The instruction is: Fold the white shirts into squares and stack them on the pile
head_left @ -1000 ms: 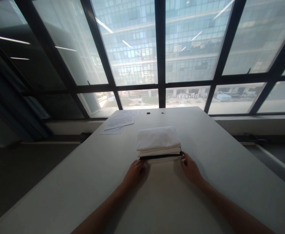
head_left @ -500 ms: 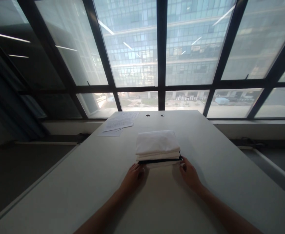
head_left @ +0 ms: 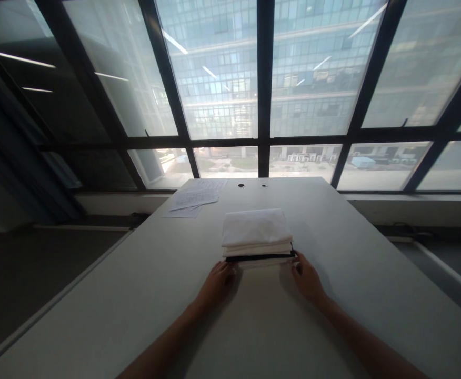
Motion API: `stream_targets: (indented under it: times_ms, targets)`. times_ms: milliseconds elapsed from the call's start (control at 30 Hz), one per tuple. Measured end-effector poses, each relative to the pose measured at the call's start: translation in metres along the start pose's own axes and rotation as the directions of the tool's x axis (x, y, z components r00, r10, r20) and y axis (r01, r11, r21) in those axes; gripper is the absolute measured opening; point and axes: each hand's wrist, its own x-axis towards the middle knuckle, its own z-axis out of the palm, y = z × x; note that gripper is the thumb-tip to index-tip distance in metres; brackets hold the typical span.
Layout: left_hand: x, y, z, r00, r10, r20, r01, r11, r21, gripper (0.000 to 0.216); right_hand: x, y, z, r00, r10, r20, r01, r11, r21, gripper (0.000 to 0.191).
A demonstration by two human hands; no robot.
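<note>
A stack of folded cloth [head_left: 256,234] lies on the white table [head_left: 143,295]. Its layers are white, with one thin black layer near the bottom. My left hand [head_left: 217,282] rests at the stack's near left corner, its bent fingers against the lowest layers. My right hand [head_left: 308,279] is at the near right corner, thumb and fingers pinched on the edge there. Both forearms reach in from the bottom of the view.
Several sheets of paper [head_left: 193,201] lie at the table's far left corner. Two small round holes [head_left: 241,185] sit near the far edge. Behind the table is a wall of dark-framed windows [head_left: 264,89]. Dark floor lies to the left.
Both hands stay at the near corners of the stack. The view has shifted slightly; nothing else has moved.
</note>
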Motion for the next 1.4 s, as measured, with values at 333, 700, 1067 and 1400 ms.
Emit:
stream_targets:
  times_ms: [333, 700, 1067, 1400]
  targets:
    - [-0.003, 0.019, -0.018, 0.988, -0.016, 0.151, -0.003, 0.992, 0.124, 0.055, 0.000, -0.004, -0.004, 0.999, 0.030, 0.038, -0.030, 1.000, -0.005, 0.054]
    - [0.084, 0.090, -0.072, 0.992, 0.125, -0.002, -0.124, 0.983, 0.136, 0.044, 0.001, -0.007, -0.006, 0.998, 0.039, 0.047, -0.040, 0.999, 0.014, 0.053]
    - [0.126, 0.074, -0.053, 0.999, 0.033, 0.032, -0.042, 0.932, 0.361, 0.038, 0.002, -0.004, -0.007, 1.000, -0.001, 0.029, 0.001, 1.000, 0.003, 0.053]
    - [0.104, 0.031, -0.203, 0.747, -0.288, -0.599, 0.499, 0.838, 0.219, 0.028, 0.001, -0.004, -0.008, 1.000, -0.003, 0.030, 0.003, 1.000, -0.005, 0.050]
